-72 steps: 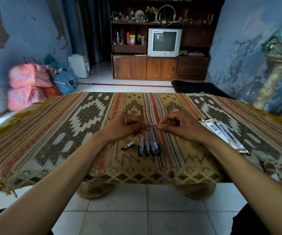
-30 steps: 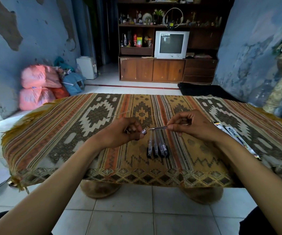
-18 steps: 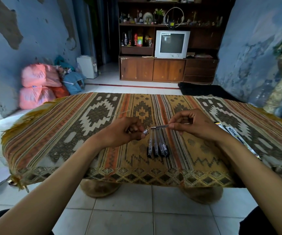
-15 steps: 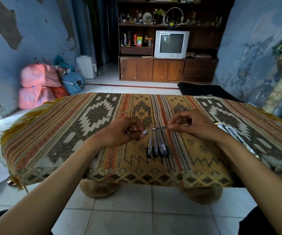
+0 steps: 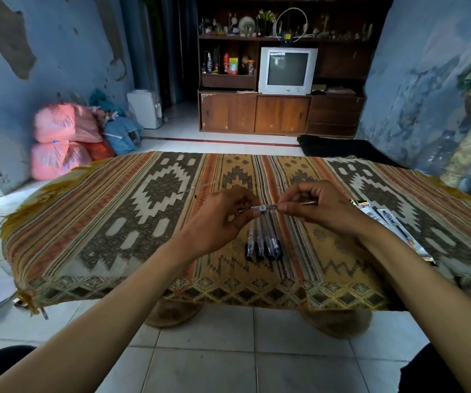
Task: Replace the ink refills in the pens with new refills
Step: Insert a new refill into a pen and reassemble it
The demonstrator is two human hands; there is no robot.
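Over the middle of the patterned tablecloth (image 5: 115,211), my left hand (image 5: 223,219) pinches a clear pen barrel (image 5: 261,207) with a white label. My right hand (image 5: 316,211) pinches a thin refill (image 5: 306,203) whose front end sits inside the barrel's open end. Both hands hover just above several black-capped pens (image 5: 262,242) lying side by side on the cloth. A thin loose refill (image 5: 200,187) lies on the cloth behind my left hand.
Opened refill packets (image 5: 393,222) lie on the cloth to the right. The low table's near edge faces me over tiled floor. Pink and blue bags (image 5: 64,137) sit by the left wall, a TV cabinet (image 5: 282,109) at the back.
My hands have come closer together. The refill in my right hand, whose tip was just outside the barrel, now sits inside it.
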